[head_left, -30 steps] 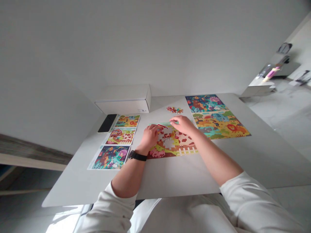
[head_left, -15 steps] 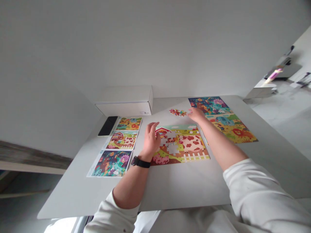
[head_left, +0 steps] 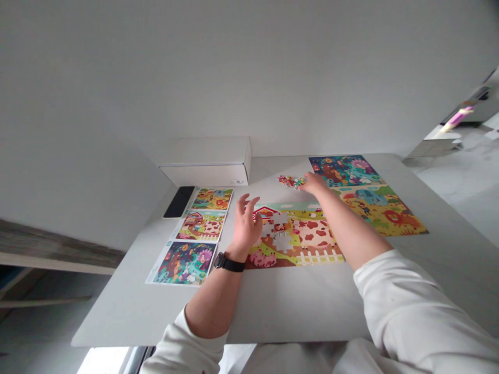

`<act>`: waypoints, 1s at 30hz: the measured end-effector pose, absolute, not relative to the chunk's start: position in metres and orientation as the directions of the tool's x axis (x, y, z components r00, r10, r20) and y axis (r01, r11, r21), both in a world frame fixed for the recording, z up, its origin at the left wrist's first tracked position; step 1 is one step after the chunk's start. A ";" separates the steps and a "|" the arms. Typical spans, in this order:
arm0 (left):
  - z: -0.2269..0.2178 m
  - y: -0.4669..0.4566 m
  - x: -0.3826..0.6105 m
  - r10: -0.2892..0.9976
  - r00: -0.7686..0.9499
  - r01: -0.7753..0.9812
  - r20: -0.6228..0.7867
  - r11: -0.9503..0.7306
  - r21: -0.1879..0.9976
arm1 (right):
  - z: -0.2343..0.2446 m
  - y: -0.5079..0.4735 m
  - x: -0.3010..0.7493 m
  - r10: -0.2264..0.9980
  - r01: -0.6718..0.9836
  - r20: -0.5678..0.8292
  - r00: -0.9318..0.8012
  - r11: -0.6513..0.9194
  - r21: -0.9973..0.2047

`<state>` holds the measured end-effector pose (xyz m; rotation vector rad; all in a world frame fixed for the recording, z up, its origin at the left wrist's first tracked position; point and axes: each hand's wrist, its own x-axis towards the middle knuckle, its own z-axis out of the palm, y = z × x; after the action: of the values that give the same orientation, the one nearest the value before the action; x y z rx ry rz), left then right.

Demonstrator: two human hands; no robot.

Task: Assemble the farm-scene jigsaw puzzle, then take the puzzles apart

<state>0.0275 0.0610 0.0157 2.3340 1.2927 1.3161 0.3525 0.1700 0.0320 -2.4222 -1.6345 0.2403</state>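
Observation:
A farm jigsaw puzzle [head_left: 315, 234] with a cow, pigs and a white fence lies in front of me. Part of its middle shows grey gaps around a small figure. My left hand [head_left: 248, 226] hovers over its left edge, open, with fingers spread and holding nothing. Beyond the puzzle is a small pile of loose puzzle pieces [head_left: 288, 181]. At the right end of this pile, my right hand [head_left: 315, 184] has its fingertips closed on a piece, which is mostly hidden by the fingers.
Picture sheets [head_left: 187, 263] line the left side, with a black phone [head_left: 179, 201] beside the farthest. A white box [head_left: 206, 174] stands at the back left. On the right lie a dark forest puzzle [head_left: 345, 170] and a yellow animal puzzle [head_left: 380, 210].
My right hand has moved left onto the loose pieces and its fingertips have closed there. My left hand's fingers are spread wider. The whole view has shifted slightly.

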 end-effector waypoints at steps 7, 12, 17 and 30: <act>0.022 0.058 0.029 0.738 0.288 0.591 0.611 -0.639 0.493 | 0.032 0.131 0.365 0.895 0.700 0.151 0.419 -0.213 -0.682; 0.030 0.053 0.033 0.713 0.341 0.545 0.612 -0.681 0.490 | 0.039 0.077 0.355 0.911 0.402 0.165 0.378 0.000 -0.916; 0.052 0.044 0.035 0.780 0.445 0.347 0.441 -0.604 0.717 | 0.054 0.015 0.325 0.981 0.151 0.095 0.167 0.070 -0.986; 0.041 0.008 0.068 0.907 0.398 0.053 0.135 -0.170 0.984 | 0.035 -0.031 0.280 0.999 0.144 -0.036 0.033 -0.040 -0.989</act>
<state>0.0684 0.0082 0.0413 1.5505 0.8841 0.9680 0.2798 -0.0307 0.0352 -1.3581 -1.2746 1.1424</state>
